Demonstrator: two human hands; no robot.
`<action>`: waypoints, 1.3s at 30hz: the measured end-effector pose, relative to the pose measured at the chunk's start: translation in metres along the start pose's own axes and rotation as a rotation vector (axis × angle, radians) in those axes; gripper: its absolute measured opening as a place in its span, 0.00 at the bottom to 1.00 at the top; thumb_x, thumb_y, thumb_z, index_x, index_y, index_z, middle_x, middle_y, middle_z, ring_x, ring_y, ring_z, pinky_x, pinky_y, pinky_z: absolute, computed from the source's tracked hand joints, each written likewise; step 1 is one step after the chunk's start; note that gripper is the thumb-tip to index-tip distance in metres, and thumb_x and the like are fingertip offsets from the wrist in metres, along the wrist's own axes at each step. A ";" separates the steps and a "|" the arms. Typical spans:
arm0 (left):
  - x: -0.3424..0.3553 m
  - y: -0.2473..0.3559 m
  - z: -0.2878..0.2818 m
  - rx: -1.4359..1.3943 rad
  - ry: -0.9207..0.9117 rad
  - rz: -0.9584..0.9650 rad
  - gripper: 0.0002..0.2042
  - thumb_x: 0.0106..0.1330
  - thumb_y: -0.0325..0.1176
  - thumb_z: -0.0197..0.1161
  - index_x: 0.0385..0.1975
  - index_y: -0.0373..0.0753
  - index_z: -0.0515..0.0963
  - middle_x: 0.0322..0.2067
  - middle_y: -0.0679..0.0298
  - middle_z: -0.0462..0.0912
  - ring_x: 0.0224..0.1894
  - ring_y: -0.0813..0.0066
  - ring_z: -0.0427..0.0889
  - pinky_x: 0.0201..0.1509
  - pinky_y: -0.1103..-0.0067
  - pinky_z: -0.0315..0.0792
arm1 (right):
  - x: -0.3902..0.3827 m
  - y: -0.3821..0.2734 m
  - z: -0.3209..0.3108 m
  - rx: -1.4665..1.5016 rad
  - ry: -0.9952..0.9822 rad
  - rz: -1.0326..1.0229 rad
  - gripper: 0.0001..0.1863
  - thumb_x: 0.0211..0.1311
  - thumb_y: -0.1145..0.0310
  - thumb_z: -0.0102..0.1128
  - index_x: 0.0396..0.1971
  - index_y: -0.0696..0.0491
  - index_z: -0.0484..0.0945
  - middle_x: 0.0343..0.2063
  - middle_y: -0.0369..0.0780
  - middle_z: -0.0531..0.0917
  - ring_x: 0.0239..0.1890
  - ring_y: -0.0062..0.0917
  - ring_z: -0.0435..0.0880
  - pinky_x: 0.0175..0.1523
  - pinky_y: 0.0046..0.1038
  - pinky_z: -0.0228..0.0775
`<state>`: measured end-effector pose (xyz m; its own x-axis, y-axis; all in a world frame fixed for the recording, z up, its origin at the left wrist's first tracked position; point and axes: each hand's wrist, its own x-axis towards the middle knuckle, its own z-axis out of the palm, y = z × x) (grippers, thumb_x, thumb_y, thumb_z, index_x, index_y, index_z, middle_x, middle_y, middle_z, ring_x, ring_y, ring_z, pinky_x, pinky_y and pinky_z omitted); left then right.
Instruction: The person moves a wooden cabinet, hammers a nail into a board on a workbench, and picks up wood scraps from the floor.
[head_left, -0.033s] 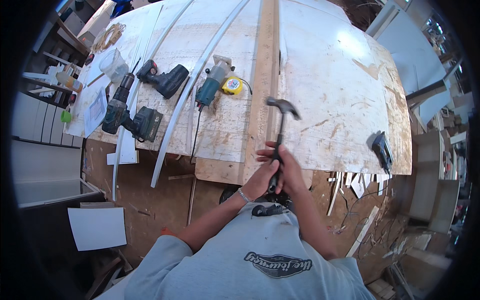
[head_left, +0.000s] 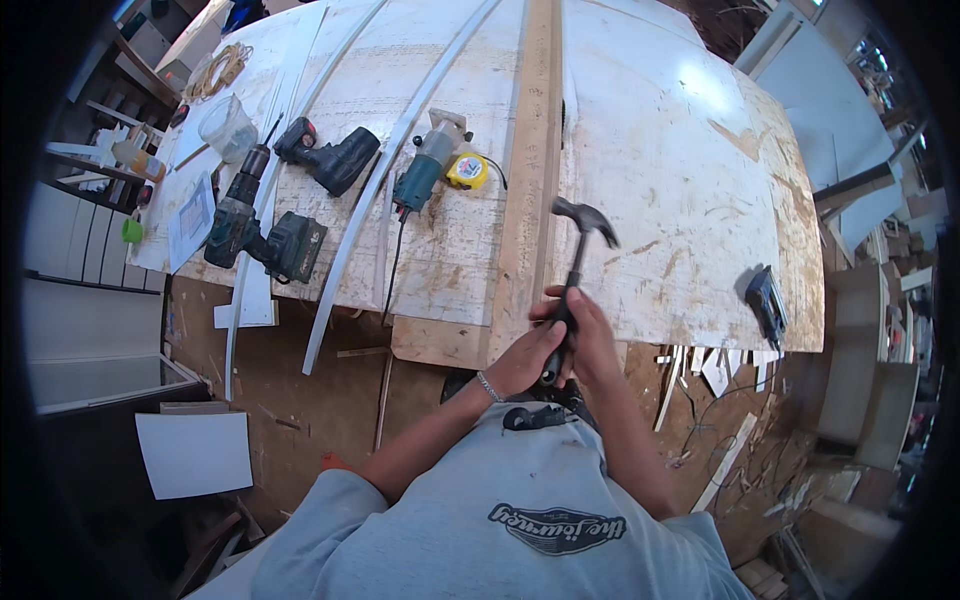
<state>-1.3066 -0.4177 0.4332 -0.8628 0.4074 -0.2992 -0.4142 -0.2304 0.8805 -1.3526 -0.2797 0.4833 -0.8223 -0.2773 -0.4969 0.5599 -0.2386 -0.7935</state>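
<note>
A claw hammer [head_left: 582,222] with a dark handle stands nearly upright over the near edge of the worktable [head_left: 680,180]. Both hands are closed around its handle. My left hand [head_left: 522,362], with a bracelet at the wrist, grips low on the handle. My right hand [head_left: 592,335] wraps it just beside and above. The hammer head hangs next to a long wooden plank [head_left: 530,170] that runs down the middle of the table. The bottom end of the handle is hidden by my fingers.
Left of the plank lie two cordless drills [head_left: 255,228] [head_left: 332,160], a corded trimmer [head_left: 425,172], a yellow tape measure [head_left: 467,172] and a long curved white strip [head_left: 385,180]. A black tool [head_left: 768,302] sits at the table's right edge. Scraps litter the floor [head_left: 720,400].
</note>
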 end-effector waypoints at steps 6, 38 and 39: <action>0.070 0.003 -0.053 1.063 0.176 0.099 0.22 0.73 0.47 0.56 0.47 0.30 0.77 0.47 0.47 0.80 0.53 0.49 0.77 0.56 0.60 0.70 | 0.082 0.035 -0.110 0.214 0.293 0.031 0.19 0.78 0.52 0.47 0.46 0.55 0.69 0.22 0.34 0.69 0.21 0.20 0.70 0.26 0.28 0.70; 0.178 -0.033 -0.103 1.218 0.697 0.098 0.34 0.73 0.40 0.52 0.74 0.29 0.50 0.74 0.45 0.55 0.78 0.54 0.48 0.79 0.56 0.35 | 0.202 0.002 -0.084 0.128 0.521 0.070 0.16 0.78 0.53 0.45 0.41 0.53 0.65 0.17 0.34 0.68 0.13 0.18 0.67 0.17 0.25 0.66; 0.179 -0.031 -0.102 1.214 0.690 0.094 0.34 0.73 0.40 0.52 0.74 0.29 0.50 0.74 0.45 0.55 0.78 0.54 0.48 0.79 0.56 0.35 | 0.201 0.005 -0.086 0.021 0.420 0.121 0.17 0.78 0.53 0.45 0.42 0.53 0.65 0.17 0.34 0.68 0.13 0.18 0.67 0.17 0.26 0.66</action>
<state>-1.4779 -0.4278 0.3144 -0.9867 -0.1599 -0.0273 -0.1472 0.8116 0.5653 -1.5238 -0.2566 0.3490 -0.7182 0.0976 -0.6890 0.6530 -0.2477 -0.7157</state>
